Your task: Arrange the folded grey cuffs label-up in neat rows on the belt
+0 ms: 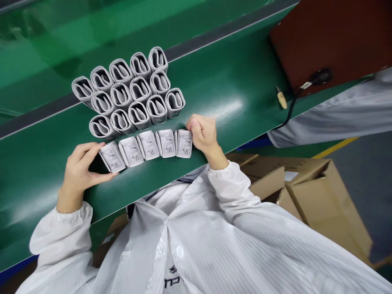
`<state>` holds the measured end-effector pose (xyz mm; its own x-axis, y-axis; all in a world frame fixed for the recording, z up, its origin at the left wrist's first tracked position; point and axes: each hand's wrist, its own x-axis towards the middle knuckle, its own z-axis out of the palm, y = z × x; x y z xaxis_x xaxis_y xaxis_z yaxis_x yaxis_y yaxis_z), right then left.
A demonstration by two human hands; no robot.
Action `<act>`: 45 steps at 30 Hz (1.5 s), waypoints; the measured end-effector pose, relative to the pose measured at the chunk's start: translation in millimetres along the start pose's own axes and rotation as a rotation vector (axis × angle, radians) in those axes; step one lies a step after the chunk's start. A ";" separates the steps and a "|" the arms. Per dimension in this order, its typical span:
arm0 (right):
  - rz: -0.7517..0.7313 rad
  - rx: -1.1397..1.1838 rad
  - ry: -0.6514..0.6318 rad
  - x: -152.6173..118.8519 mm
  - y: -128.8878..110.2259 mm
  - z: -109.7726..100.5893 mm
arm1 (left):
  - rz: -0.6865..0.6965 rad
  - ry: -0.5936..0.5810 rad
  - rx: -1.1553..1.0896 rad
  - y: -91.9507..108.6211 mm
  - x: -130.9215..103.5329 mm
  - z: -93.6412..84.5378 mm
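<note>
A front row of folded paper leaflets (149, 145), printed with line drawings, lies on the green table in a slight curve. My left hand (80, 166) grips the left end leaflet (113, 157), thumb at its near corner and fingers at its far corner. At the other end, my right hand (203, 132) is closed, with curled fingers and thumb against the right end leaflet (184, 143). Its fingertips are partly hidden. Just behind this row, several more folded leaflets (140, 114) stand packed in rows with their rolled ends facing up.
The green table (226, 102) runs diagonally, with a dark strip (196, 48) along its far side. A brown board (333, 36) with a black cable (290, 110) is at the right, near a small tool with a pale handle (281, 99). Open cardboard boxes (327, 200) stand below. Another person's sleeve (330, 112) shows at right.
</note>
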<state>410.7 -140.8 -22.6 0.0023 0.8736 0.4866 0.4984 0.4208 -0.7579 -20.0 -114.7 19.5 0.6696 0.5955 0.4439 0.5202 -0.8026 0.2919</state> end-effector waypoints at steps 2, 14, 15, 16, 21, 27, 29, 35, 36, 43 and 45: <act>0.036 0.015 0.006 -0.8 -0.3 -0.3 | 0.004 0.005 -0.001 0.1 -0.1 0.3; 0.099 -0.019 -0.055 -2.2 -0.5 -2.8 | 0.019 0.023 0.007 -2.4 -0.5 1.9; 0.100 -0.017 -0.051 -2.2 -0.9 -2.8 | 0.030 0.025 0.009 -2.5 -0.1 1.9; 0.099 -0.014 -0.048 -2.2 -1.2 -2.9 | 0.029 0.023 0.013 -2.5 0.1 2.0; 0.105 -0.002 -0.043 -1.7 -1.6 -2.7 | -0.026 0.002 0.019 -2.1 -1.4 2.5; 0.066 -0.054 -0.017 -3.5 -1.8 -1.6 | 0.000 -0.010 0.041 -1.5 -3.3 0.8; 0.000 -0.088 0.019 -2.0 -2.1 -3.1 | 0.009 0.026 0.056 -1.3 -5.9 2.6; -0.516 -0.106 0.034 35.4 -6.5 -15.7 | -0.029 0.064 0.106 5.8 -13.6 8.5; -0.571 -0.097 0.029 47.3 -9.7 -16.5 | -0.018 0.086 0.126 10.9 -14.6 7.5; -0.531 -0.144 -0.246 164.1 -33.5 34.2 | 0.035 0.178 0.005 87.8 -9.0 31.8; -0.439 -0.254 -0.412 195.3 -32.7 59.4 | -0.071 0.117 -0.080 105.4 -0.2 48.7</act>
<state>343.4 30.6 71.4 -0.5556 0.6767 0.4831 0.5665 0.7334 -0.3757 60.6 -197.7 8.9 0.5640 0.6465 0.5138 0.5174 -0.7615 0.3903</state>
